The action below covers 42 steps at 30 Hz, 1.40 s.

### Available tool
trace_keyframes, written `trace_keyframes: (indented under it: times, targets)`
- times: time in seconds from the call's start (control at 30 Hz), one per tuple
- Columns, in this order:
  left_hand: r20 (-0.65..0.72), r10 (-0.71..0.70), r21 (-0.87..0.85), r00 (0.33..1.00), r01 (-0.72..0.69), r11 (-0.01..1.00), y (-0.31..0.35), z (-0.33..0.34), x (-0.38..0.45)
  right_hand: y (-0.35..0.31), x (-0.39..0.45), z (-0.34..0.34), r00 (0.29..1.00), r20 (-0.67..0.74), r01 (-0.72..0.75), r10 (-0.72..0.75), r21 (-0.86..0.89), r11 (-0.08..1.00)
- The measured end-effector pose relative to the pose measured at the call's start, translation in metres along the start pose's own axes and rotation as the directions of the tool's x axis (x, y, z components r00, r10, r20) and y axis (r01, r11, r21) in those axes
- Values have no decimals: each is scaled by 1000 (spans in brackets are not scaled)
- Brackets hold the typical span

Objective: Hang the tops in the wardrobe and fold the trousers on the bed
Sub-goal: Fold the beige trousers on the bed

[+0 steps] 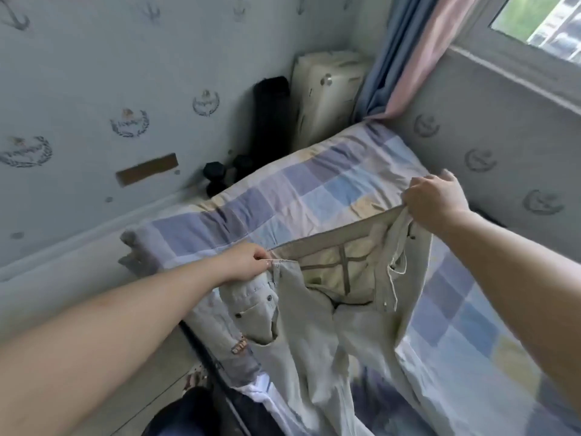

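Fingers (pixel 262 254) of left hand (pixel 243 261) curled tight, pinching the waistband of the pale trousers (pixel 314 335) at its left end. Right hand (pixel 435 199) gripping the other end of the waistband, fingers curled round the fabric, one finger sticking up loose. Waistband stretched between both hands, fly open, pocket linings showing. Trousers held up over the bed (pixel 330 190), legs hanging down toward its near edge, lower part blurred. Bed has a checked cover in blue, purple and cream. Dark dumbbells (pixel 220 174) on the floor by the far left corner of the bed. Blue-and-pink curtain (pixel 405 55) at the far corner, window (pixel 540 20) above the right edge. Patterned wallpaper on the walls.
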State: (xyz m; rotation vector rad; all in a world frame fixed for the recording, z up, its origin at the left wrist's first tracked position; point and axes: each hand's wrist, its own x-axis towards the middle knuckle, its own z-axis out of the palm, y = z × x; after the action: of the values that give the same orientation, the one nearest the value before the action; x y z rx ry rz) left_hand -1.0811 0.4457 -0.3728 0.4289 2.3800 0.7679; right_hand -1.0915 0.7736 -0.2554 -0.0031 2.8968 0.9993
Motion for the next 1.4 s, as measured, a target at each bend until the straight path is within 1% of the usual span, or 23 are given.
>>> trace_keyframes:
  times: [0.13,0.2,0.23,0.33,0.43,0.5,0.57,0.6,0.67,0.73,0.8,0.87,0.93,1.0,1.07,1.1,1.13,1.17,1.2,1.23,1.3,1.33,1.4]
  targets:
    - [17,-126,-13,992,126,992,-120,-20,58,-124,105,33,991,71,102,-110,103,989]
    - [4,-210,-6,978,210,978,-177,-34,90,-180,152,53,986,95,124,-138,143,982]
    - [-1,-228,10,974,228,974,-199,-41,105,-200,170,61,984,107,127,-145,162,979]
    - [-12,-276,61,961,276,959,-251,-54,149,-253,215,83,984,100,124,-149,221,967]
    - [-9,-275,68,961,275,959,-295,-48,198,-297,259,109,981,98,134,-170,296,946]
    - [13,-297,103,955,294,950,-312,-38,216,-313,274,124,983,51,141,-178,417,898]
    - [69,-351,193,934,332,923,-328,-25,231,-333,278,141,986,54,110,-160,519,848]
    - [95,-372,266,923,337,903,-333,-21,235,-344,272,148,984,93,76,-154,566,821]
    - [106,-377,399,920,308,864,-338,-16,242,-366,255,163,955,249,-52,-159,673,738]
    - [82,-343,452,936,272,850,-335,-16,248,-384,234,179,877,426,-196,-223,740,644]
    - [147,-332,477,932,227,849,-327,-14,262,-397,217,195,783,557,-340,-279,757,557]
    - [242,-372,435,896,243,867,-317,-12,278,-411,205,206,726,609,-434,-319,767,473]
    - [295,-381,366,876,264,892,-308,-8,293,-428,199,210,719,606,-471,-340,784,404]
    - [338,-372,337,865,258,905,-302,1,302,-448,194,212,758,573,-450,-312,805,387]
    - [367,-331,250,870,250,935,-298,12,303,-463,191,213,797,547,-404,-256,798,447]
    - [380,-297,163,876,253,954,-299,16,303,-467,191,214,812,541,-397,-221,788,471]
    - [394,-264,57,880,263,963,-302,20,301,-470,190,214,826,535,-410,-177,786,463]
    - [396,-220,-66,891,267,961,-304,22,299,-470,189,215,843,525,-433,-121,794,426]
    - [372,-173,-178,912,253,951,-306,22,298,-469,187,217,857,513,-465,-51,812,353]
    - [314,-132,-276,940,223,935,-309,21,297,-465,185,217,861,508,-499,30,830,250]
    - [157,-91,-417,983,149,897,-313,21,295,-455,180,217,831,523,-535,187,845,16]
    - [101,-87,-449,991,124,885,-314,22,295,-450,177,217,807,539,-539,240,839,-75]
    - [47,-116,-450,992,125,884,-317,30,296,-446,171,213,777,555,-527,297,831,-178]
